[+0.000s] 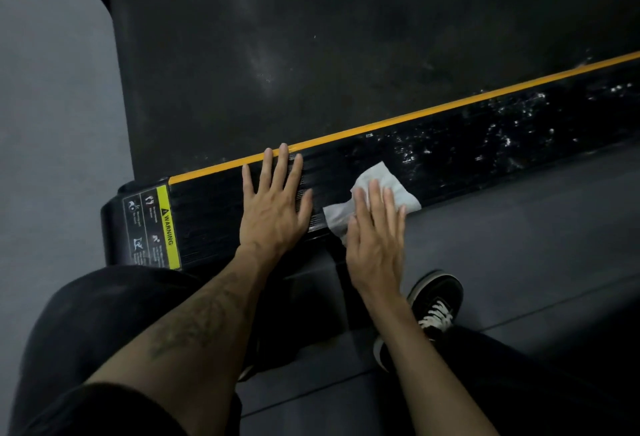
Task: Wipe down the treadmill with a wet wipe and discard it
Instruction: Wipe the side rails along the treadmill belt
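Observation:
The treadmill's black side rail [467, 145] runs from lower left to upper right, edged by a yellow stripe [415, 115], with the dark belt [311, 55] beyond it. A white wet wipe [391, 181] lies flat on the rail. My right hand [375, 238] presses on the wipe with straight fingers. My left hand [273, 207] rests flat on the rail just left of the wipe, fingers spread, fingertips at the yellow stripe. Wet glints show on the rail to the right.
A yellow warning label [152, 228] marks the rail's end cap at the left. Grey floor [52, 106] lies left of the treadmill and dark floor mats [519, 245] lie on my side. My black shoe [436, 300] and dark trousers are below the hands.

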{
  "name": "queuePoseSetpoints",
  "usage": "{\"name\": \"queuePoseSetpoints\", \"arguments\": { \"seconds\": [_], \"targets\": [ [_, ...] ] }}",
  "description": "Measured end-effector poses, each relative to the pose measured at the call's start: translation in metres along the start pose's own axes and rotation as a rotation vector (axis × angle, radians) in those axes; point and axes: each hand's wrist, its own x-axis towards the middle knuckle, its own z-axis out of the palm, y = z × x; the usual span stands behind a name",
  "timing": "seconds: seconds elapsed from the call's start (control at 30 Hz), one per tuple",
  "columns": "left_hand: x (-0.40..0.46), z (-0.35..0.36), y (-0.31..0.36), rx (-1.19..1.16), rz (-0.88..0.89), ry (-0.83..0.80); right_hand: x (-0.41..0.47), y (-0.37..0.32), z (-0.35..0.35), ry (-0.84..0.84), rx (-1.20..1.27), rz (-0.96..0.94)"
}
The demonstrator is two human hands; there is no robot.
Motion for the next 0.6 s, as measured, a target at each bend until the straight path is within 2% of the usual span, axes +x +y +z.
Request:
{"name": "queuePoseSetpoints", "arguments": {
  "seconds": [0.07, 0.17, 0.2, 0.23, 0.3, 0.4, 0.47, 0.57, 0.6],
  "targets": [
    [0.001, -0.001, -0.003, 0.0, 0.022, -0.019, -0.004, -0.014, 0.005, -0.048, 0.011, -0.076],
    [-0.006, -0.002, -0.007, -0.003, 0.084, -0.064, -0.002, 0.003, -0.003, -0.125, -0.113, -0.375],
    [-0.011, -0.003, -0.01, 0.015, 0.113, -0.066, 0.004, 0.014, -0.008, -0.122, -0.151, -0.413],
    [-0.017, -0.003, -0.013, 0.039, 0.144, -0.064, 0.008, 0.023, -0.012, -0.106, -0.165, -0.388],
    [-0.026, -0.004, -0.022, 0.095, 0.206, -0.062, 0.011, 0.031, -0.017, -0.056, -0.117, -0.212],
    [-0.028, -0.005, -0.035, 0.154, 0.277, -0.077, 0.002, 0.013, -0.011, -0.024, -0.035, -0.048],
    [-0.026, -0.006, -0.038, 0.133, 0.288, -0.056, -0.003, 0.004, -0.006, -0.045, -0.044, -0.138],
    [-0.026, -0.005, -0.037, 0.101, 0.29, -0.062, 0.004, 0.021, -0.01, -0.104, -0.117, -0.394],
    [-0.025, -0.004, -0.037, 0.096, 0.284, -0.055, 0.009, 0.029, -0.013, -0.097, -0.132, -0.408]
  ]
}}
